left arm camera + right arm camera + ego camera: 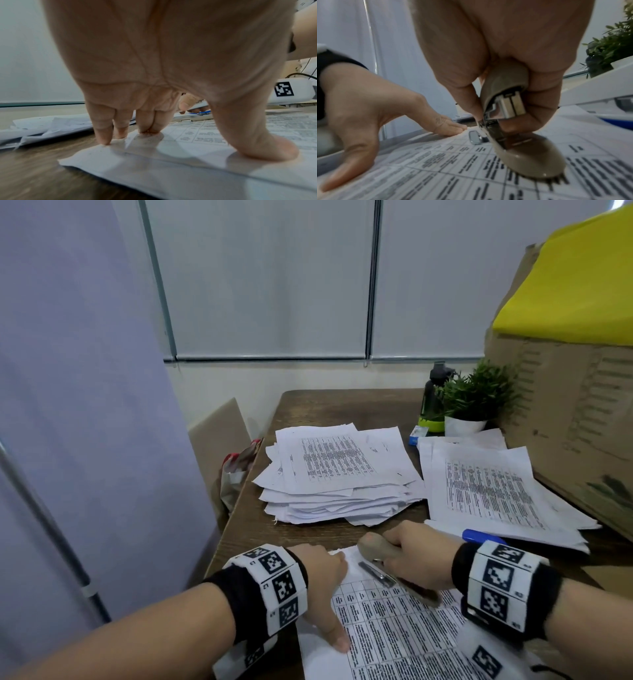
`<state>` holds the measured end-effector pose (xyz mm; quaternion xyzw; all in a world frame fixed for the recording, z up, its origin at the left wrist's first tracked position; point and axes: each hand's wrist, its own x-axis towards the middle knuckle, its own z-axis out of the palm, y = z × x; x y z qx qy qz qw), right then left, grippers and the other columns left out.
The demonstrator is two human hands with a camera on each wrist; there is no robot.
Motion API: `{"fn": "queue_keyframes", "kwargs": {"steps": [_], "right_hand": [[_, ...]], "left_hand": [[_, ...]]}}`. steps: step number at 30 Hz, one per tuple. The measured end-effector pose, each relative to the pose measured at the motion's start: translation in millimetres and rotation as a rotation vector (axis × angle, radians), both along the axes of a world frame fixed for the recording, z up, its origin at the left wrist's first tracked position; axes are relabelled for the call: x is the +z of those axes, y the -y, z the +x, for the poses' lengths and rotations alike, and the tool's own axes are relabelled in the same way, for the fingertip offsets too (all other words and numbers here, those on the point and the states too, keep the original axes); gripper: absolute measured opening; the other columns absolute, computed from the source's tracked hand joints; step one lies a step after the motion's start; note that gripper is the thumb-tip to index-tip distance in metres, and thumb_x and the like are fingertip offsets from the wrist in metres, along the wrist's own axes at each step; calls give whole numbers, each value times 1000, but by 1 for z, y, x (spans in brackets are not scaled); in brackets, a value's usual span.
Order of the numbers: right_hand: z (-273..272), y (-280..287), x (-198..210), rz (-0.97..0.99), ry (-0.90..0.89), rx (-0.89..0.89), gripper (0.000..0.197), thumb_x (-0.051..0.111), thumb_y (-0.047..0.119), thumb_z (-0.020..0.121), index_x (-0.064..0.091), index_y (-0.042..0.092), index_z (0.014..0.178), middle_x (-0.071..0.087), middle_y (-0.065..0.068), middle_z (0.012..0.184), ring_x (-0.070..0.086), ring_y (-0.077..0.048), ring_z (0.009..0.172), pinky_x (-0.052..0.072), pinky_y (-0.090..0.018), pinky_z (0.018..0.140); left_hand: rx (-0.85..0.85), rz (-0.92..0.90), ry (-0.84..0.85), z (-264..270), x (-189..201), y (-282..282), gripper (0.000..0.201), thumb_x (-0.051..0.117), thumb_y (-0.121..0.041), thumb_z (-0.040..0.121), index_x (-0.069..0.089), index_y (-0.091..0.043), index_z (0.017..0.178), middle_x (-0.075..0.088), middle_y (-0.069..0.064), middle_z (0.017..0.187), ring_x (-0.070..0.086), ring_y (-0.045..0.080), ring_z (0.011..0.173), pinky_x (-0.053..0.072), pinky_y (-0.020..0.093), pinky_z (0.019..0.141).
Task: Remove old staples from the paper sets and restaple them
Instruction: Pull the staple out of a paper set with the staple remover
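Note:
A printed paper set (394,631) (171,162) (453,169) lies on the wooden table at the near edge. My left hand (322,587) (154,94) (368,115) presses it flat with straight fingertips near its top left corner and the thumb lower down. My right hand (411,556) (505,60) grips a beige stapler (387,563) (508,121), which stands on the sheet with its metal magazine swung apart from the base, its front end near the top corner.
A thick untidy paper pile (335,474) lies mid-table, another pile (493,487) to the right with a blue pen (479,535) at its near edge. Behind stand a potted plant (476,402), a dark bottle (433,395), a small blue box (418,434) and a large cardboard box (575,412).

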<state>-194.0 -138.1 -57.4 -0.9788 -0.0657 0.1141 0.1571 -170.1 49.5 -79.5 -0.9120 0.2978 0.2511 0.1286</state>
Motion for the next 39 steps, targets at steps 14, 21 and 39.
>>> {"fn": "queue_keyframes", "kwargs": {"steps": [14,21,39], "right_hand": [[-5,-18,1,31,29,-70,34,40,38,93,49,17,68,53,1,67,52,-19,65,39,-24,57],[-3,-35,0,-96,57,-6,19,37,9,95,55,12,94,64,-16,109,61,-31,101,50,-33,83],[7,17,21,93,46,-116,34,46,37,93,56,13,72,56,-3,66,55,-19,58,47,-24,57]], "left_hand": [[-22,-21,30,-2,1,-4,117,66,-81,64,21,-14,149,35,17,150,43,38,129,43,52,104],[-8,-30,13,-5,8,-3,103,68,-78,65,37,-16,141,50,13,134,50,32,117,47,50,100],[-9,8,29,-3,18,9,92,68,-78,66,55,-7,123,60,13,125,59,30,105,53,46,91]]}}
